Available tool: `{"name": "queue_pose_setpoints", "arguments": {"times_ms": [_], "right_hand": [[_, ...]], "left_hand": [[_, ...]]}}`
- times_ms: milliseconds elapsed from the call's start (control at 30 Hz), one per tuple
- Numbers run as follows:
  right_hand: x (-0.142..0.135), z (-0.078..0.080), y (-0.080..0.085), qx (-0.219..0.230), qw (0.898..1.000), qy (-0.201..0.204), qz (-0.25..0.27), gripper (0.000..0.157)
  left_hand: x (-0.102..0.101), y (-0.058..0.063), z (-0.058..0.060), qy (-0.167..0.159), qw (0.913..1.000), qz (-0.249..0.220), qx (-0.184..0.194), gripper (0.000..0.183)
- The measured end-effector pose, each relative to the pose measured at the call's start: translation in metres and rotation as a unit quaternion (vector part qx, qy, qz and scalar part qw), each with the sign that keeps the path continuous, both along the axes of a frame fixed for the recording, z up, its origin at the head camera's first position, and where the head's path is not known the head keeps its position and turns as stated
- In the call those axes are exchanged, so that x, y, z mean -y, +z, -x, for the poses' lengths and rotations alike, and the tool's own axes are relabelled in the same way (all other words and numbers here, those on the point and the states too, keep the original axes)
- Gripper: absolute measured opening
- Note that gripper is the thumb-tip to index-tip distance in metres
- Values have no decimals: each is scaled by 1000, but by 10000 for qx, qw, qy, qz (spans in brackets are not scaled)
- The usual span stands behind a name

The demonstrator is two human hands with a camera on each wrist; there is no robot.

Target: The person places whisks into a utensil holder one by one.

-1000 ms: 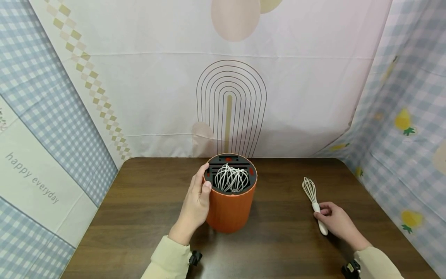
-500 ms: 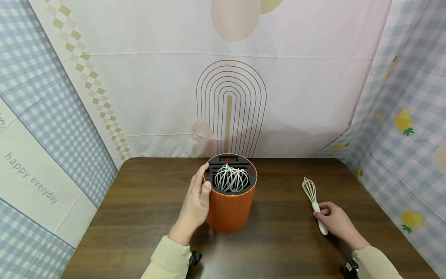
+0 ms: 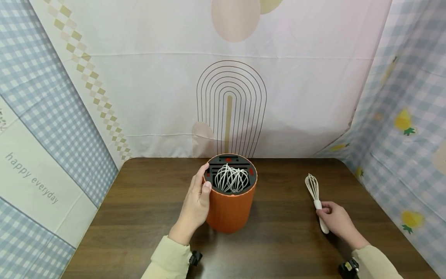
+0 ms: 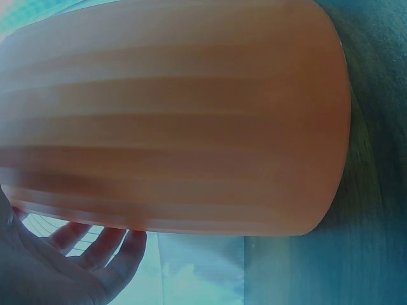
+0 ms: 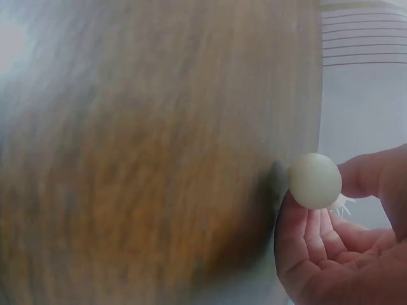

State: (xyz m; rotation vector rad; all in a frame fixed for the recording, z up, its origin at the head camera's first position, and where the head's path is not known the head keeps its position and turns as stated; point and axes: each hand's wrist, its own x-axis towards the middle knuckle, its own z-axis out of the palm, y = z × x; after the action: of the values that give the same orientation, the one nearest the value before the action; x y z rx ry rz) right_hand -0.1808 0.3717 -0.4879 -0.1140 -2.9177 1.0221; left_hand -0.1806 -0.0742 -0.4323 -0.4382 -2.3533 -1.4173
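The right hand (image 3: 336, 221) pinches the white whisk (image 3: 318, 205) by its handle (image 3: 324, 225), on the right side of the brown table (image 3: 146, 201). The left hand (image 3: 194, 202) holds the left side of the orange utensil holder (image 3: 230, 213). The whisk looks light, with bendy wires (image 3: 313, 187), so the smooth, stiff handle seems best to grab.

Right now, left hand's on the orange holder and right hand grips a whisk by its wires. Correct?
Not the wires: the right hand holds the whisk by its white handle, as the head view shows. The left hand is on the orange holder.
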Motion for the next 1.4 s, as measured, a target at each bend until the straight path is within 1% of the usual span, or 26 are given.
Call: {"name": "queue_pose_setpoints", "arguments": {"times_ms": [100, 167, 367, 500, 633, 767, 867, 967, 1100, 1167, 1300, 1367, 1400], "right_hand": [[3, -1, 2, -79, 9997, -103, 208, 41], [6, -1, 4, -212, 9990, -194, 330, 42], [17, -1, 15, -743, 9938, -480, 679, 46], [26, -2, 24, -999, 9897, -575, 847, 45], [33, -2, 31, -1118, 9869, -571, 1009, 46], [40, -3, 36, -1193, 9833, -480, 1285, 46], [45, -4, 41, -1306, 9782, -371, 1571, 46], [53, -5, 46, -1462, 9686, -216, 2000, 46], [65, -7, 55, -1674, 9518, 4, 2572, 44], [70, -8, 59, -1766, 9458, 141, 2722, 44], [77, -9, 64, -1908, 9390, 449, 2825, 48], [80, -10, 67, -1953, 9358, 538, 2885, 48], [82, -10, 69, -1975, 9325, 579, 2967, 48]], "left_hand": [[0, 0, 0, -6, 10000, 3, 1, 51], [0, 0, 0, -15, 10000, 1, -11, 51], [1, 0, 0, -32, 10000, -1, -8, 52], [1, 0, 0, -22, 10000, 13, 15, 51], [1, 0, 0, -35, 10000, 2, 10, 51], [1, 0, 0, -45, 10000, -20, -14, 51], [1, -1, 0, -40, 10000, -12, -52, 52], [0, -1, 1, -23, 9999, -15, -127, 51], [0, -1, 1, 19, 9997, -54, -233, 52], [0, -1, 1, 32, 9996, -76, -258, 52], [0, -1, 1, 25, 9996, -100, -261, 53], [0, -1, 0, 16, 9996, -100, -254, 53], [0, -1, 1, 15, 9996, -101, -249, 53]]}}
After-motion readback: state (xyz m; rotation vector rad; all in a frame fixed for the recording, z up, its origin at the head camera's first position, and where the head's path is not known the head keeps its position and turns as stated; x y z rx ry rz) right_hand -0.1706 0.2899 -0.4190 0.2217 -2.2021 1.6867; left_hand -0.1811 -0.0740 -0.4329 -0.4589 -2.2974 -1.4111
